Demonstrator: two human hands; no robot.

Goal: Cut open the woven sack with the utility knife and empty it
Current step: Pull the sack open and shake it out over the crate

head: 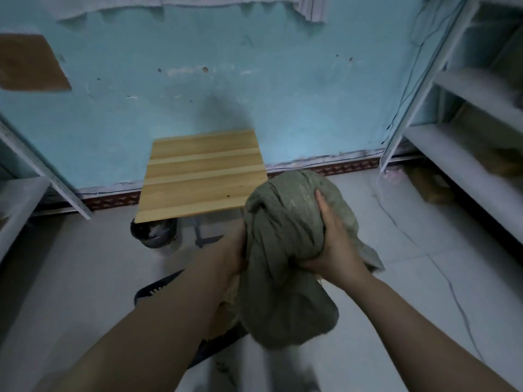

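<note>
A grey-green woven sack point(283, 239) is bunched up in the air in front of me, low in the middle of the head view. My right hand point(335, 241) grips its right side with the fingers wrapped over the cloth. On its left side my left hand point(235, 250) presses in and is partly hidden by the folds. The sack's lower end hangs down and blurs over a dark basket point(158, 287). No utility knife can be made out for certain.
A small wooden table point(198, 176) stands against the blue wall, with a dark bucket point(154, 232) under its front edge. White shelves stand at the right point(467, 154) and left point(19, 199). A thin cable point(441, 270) runs across the tiled floor.
</note>
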